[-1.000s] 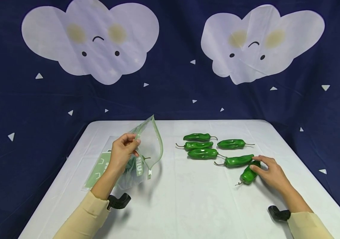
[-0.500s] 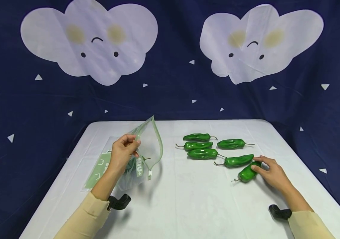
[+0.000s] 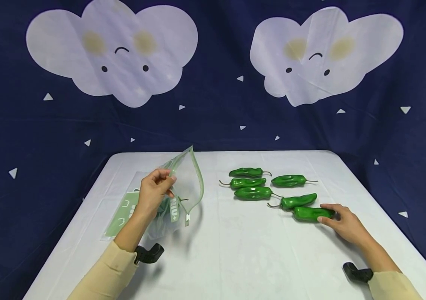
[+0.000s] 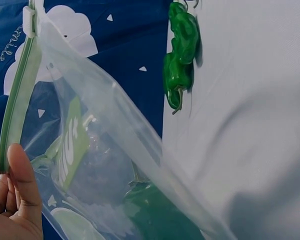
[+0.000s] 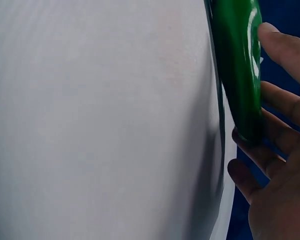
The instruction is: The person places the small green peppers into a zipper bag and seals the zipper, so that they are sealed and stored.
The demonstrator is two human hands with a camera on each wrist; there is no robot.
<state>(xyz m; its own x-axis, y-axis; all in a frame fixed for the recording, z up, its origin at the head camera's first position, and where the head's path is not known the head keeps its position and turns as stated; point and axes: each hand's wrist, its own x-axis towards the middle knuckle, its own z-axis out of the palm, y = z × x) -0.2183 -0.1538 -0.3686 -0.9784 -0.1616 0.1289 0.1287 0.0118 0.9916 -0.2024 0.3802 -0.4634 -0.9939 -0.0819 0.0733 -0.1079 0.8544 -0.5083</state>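
Observation:
At the left of the head view my left hand (image 3: pixel 154 189) pinches the green-edged rim of a clear zip bag (image 3: pixel 197 166) between thumb and fingers. The bag's mouth gapes to the right, and a green pepper (image 4: pixel 155 210) shows through its plastic in the left wrist view. Over on the right, my right hand (image 3: pixel 345 225) has thumb and fingers around the blunt end of a green chili pepper (image 3: pixel 308 213). That pepper lies low at the table, just in front of another green pepper (image 3: pixel 298 201). In the right wrist view the thumb (image 5: pixel 285 47) touches the held pepper's side.
Further back on the white table (image 3: pixel 235 258) lie several more green peppers (image 3: pixel 253 193), one standing apart to the right (image 3: pixel 289 181). A flat green-printed plastic bag (image 3: pixel 120 216) lies under my left forearm. A dark blue cloth (image 3: pixel 220 121) hangs behind the table.
The pepper in my right hand has turned from slanting to nearly level, and the hand has shifted slightly right and toward me. My left hand and the zip bag have stayed put.

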